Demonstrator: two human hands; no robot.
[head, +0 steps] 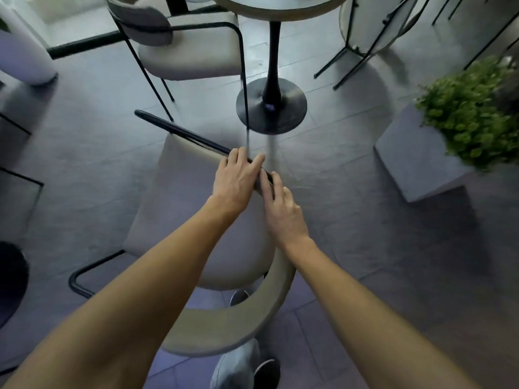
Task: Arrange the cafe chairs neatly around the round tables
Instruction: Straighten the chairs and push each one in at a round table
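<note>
Head view: the near chair (196,220) stands just short of the round table (278,9), its seat front close to the table's pedestal base (271,105) but apart from it. Both hands meet on the chair's black bar (179,130), which runs slantwise along the far side of the seat. The left hand (237,178) lies across the bar with fingers nearly straight and close together. It seems to press rather than clasp, as the thumb is hidden. The right hand (283,209) rests just beside it, fingers stretched onto the bar's end.

Bare floor (337,220) lies open to the right, as far as the grey planter box (415,155). To the left the second chair (191,49) sits tucked at the table, and one thin leg of it, smeared by blur, comes down close to the left fingertips.

The table top is cut by the upper edge. The arms cover part of the near chair's seat and curved back. A shoe (241,366) shows below.
</note>
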